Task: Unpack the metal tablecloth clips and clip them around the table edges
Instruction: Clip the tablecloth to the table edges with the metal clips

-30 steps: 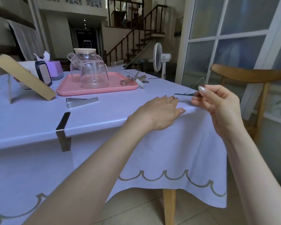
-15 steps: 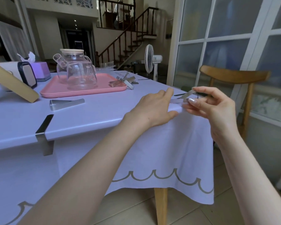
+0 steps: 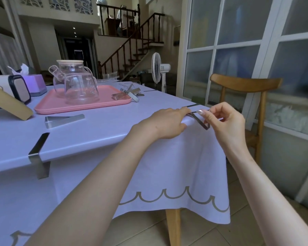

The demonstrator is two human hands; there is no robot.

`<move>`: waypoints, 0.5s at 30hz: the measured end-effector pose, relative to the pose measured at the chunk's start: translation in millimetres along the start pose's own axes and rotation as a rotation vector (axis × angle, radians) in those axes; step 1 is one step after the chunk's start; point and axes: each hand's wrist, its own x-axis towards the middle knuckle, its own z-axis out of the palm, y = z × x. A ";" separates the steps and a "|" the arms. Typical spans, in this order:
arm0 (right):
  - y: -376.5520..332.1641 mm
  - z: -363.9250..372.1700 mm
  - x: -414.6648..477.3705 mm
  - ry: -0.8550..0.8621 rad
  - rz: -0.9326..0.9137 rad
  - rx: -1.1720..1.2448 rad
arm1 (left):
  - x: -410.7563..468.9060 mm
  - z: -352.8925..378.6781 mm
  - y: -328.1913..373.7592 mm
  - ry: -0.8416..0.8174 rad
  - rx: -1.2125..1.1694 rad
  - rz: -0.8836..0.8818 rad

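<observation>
The right hand [image 3: 224,121] pinches a bent metal clip [image 3: 200,121] between thumb and curled fingers at the near right corner of the worktop [image 3: 89,144]. The clip's upper strip lies level with the top, and its lower strip slants down and outward over the hanging pale lilac tablecloth [image 3: 167,166]. The left hand [image 3: 164,123] rests just beside it, with its fingers nearly straight and pressing the cloth onto the corner, the thumb against the edge below, and the fingertips touching the clip's upper end. Further left along the near edge, a second clip [image 3: 38,155] sits clamped over the cloth, with one arm on top and the other hanging below. A loose clip [image 3: 63,119] lies flat on the cloth between that one and a pink tray [image 3: 82,108]. The tray carries two glass teapots [image 3: 76,82], and a small heap of clips [image 3: 130,94] lies at its right end, partly on the rim. A lilac tissue box [image 3: 36,84] stands left of the tray. A wooden chair [image 3: 245,84] stands beyond the corner, near the glazed doors, and a white pedestal fan [image 3: 157,68] stands on the floor behind the worktop.
</observation>
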 end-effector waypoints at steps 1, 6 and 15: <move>1.1 0.7 -3.1 -0.011 0.026 0.074 | 0.9 0.9 1.3 0.005 0.021 -0.008; 22.3 1.9 -19.6 -0.151 0.143 0.453 | 0.6 4.2 -0.5 0.046 0.033 -0.011; 30.8 11.7 -30.9 0.028 -0.014 0.448 | 5.1 4.3 -1.6 0.028 -0.109 0.051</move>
